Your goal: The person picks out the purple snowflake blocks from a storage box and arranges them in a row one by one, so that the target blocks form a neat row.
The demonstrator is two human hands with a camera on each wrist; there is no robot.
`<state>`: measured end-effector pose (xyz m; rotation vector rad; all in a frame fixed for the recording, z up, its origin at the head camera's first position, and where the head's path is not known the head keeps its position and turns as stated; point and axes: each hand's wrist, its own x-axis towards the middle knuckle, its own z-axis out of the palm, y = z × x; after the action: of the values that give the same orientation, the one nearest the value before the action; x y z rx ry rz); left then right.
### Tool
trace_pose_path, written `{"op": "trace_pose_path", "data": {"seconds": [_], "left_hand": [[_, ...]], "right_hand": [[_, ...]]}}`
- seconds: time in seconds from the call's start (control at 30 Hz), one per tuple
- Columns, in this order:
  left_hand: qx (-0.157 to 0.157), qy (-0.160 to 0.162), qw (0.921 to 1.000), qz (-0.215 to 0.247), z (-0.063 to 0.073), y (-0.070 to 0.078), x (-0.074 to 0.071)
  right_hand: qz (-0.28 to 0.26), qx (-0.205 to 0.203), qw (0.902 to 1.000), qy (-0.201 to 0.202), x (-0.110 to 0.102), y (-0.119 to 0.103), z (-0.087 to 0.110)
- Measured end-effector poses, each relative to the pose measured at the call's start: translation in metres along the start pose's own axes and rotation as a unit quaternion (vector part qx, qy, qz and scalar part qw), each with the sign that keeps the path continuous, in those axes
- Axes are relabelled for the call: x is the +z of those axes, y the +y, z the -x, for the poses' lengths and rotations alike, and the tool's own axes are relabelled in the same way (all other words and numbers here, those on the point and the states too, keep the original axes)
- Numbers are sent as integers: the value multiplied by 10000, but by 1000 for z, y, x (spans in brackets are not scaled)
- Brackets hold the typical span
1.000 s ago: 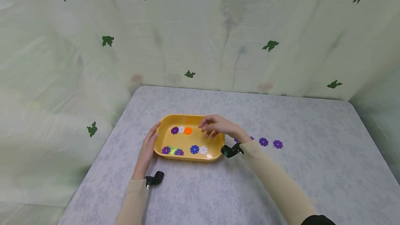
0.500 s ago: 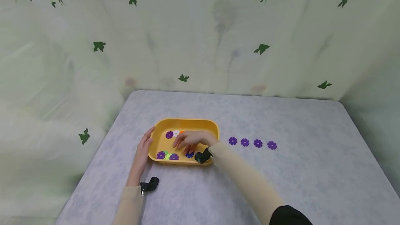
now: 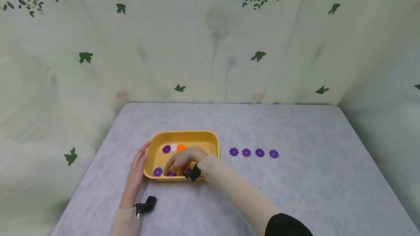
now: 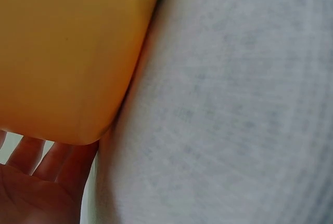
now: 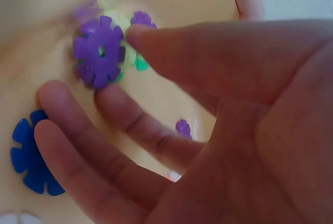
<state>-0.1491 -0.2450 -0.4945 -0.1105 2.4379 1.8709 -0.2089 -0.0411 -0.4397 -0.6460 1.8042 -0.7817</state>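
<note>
Here, four purple discs (image 3: 246,152) beside one yellow tray (image 3: 200,144); right hand (image 3: 182,160) inside.

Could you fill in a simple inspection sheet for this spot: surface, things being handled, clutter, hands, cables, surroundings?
Surface: grey mottled table.
Things handled: yellow tray holding flower-shaped pieces, including purple, white, orange and blue; four purple pieces lie in a row on the table, right of the tray.
Clutter: nothing seen.
Left hand: rests against the tray's left end.
Right hand: inside the tray, thumb and a fingertip close to a purple piece; whether they grip it is unclear.
Cables: nothing seen.
Surroundings: pale sheet with leaf and bird shapes behind the table.
</note>
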Motion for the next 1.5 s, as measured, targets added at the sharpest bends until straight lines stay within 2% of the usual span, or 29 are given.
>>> {"op": "trace_pose_path", "data": {"seconds": [0.13, 0.33, 0.53, 0.7, 0.83, 1.13, 1.27, 1.5], "left_hand": [[-8, 4, 10000, 21, 1, -7, -2], [4, 45, 10000, -13, 6, -5, -2], [133, 51, 9999, 32, 3, -2, 0], [-5, 126, 9999, 0, 4, -3, 0], [80, 131, 9998, 85, 3, -3, 2], [68, 203, 9997, 115, 2, -5, 4], [58, 157, 9997, 173, 3, 1, 3], [-20, 70, 9997, 224, 15, 27, 5]], "right_hand": [[134, 44, 9999, 13, 6, -2, -3], [204, 38, 9993, 304, 12, -1, 0], [-411, -360, 9954, 782, 2, 4, 6], [-677, -778, 9885, 1108, -12, 15, 20], [-858, -989, 9814, 1401, -28, 27, 36], [-1347, -1343, 9667, 1711, -49, 46, 67], [-1429, -1407, 9611, 1900, -55, 55, 79], [-1572, -1511, 9508, 2200, -62, 79, 103]]}}
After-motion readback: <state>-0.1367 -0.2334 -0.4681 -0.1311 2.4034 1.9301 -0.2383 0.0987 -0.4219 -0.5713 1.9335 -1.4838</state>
